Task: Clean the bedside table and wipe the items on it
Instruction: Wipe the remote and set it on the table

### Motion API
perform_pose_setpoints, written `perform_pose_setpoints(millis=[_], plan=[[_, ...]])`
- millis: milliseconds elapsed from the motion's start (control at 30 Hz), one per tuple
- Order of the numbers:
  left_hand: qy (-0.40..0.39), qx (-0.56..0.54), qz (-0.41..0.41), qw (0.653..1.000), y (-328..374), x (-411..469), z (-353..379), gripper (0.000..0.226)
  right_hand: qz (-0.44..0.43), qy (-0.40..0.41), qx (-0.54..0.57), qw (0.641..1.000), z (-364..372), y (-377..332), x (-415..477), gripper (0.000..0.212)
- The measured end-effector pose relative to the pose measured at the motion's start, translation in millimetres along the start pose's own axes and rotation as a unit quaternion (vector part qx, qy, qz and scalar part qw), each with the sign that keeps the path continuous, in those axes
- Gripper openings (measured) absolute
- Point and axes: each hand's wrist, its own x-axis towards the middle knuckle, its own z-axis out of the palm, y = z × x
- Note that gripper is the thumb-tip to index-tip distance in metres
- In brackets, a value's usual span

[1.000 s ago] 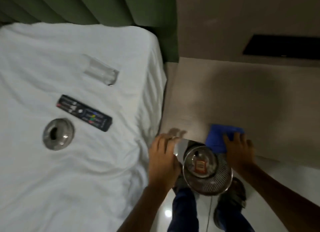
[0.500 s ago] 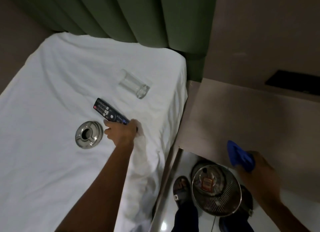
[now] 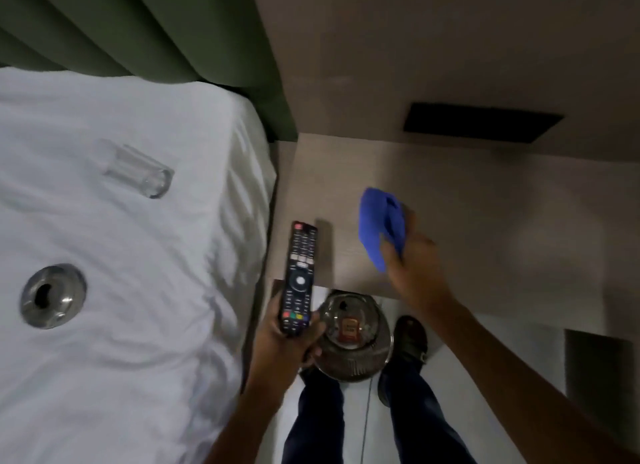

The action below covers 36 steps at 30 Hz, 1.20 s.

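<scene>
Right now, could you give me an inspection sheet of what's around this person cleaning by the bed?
Surface: bedside table, bare top, nothing resting on it.
Job's things: remote held in air; glass on its side and metal ashtray lying on the bed; blue cloth.
Clutter: mesh bin on the floor, a small packet inside.
Hands: left hand grips the remote; right hand grips the cloth.
Cables: thin cord below the bin.
Surroundings: green headboard, dark wall panel.

Black remote (image 3: 298,281) held buttons-up over the bare table (image 3: 485,221) edge — blue cloth (image 3: 379,226) bunched above it.
</scene>
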Motion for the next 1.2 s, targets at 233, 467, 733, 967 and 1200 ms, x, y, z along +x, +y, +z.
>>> perform_pose_setpoints(millis=[233, 467, 733, 967, 1200], plan=[[-0.084, 0.159, -0.018, 0.984, -4.9, 17.8, 92.9, 0.061, 0.037, -0.189, -0.154, 0.969, -11.9, 32.1, 19.5, 0.063], [-0.08, 0.018, -0.146, 0.986, 15.7, 65.3, 155.9, 0.084, 0.024, -0.196, -0.116, 0.973, -25.8, 63.2, -17.2, 0.058], [-0.144, -0.132, -0.229, 0.954, 5.6, 107.9, 238.5, 0.059, 0.058, -0.137, -0.115, 0.982, -49.9, 107.1, -42.7, 0.051], [-0.13, -0.016, -0.183, 0.974, -33.1, 135.5, 264.1, 0.051, 0.099, -0.107, -0.124, 0.982, -72.6, 146.9, -50.5, 0.045], [-0.047, 0.127, -0.13, 0.982, -46.5, 139.8, 277.2, 0.034, 0.122, -0.077, -0.072, 0.987, -91.5, 168.2, -49.9, 0.046]])
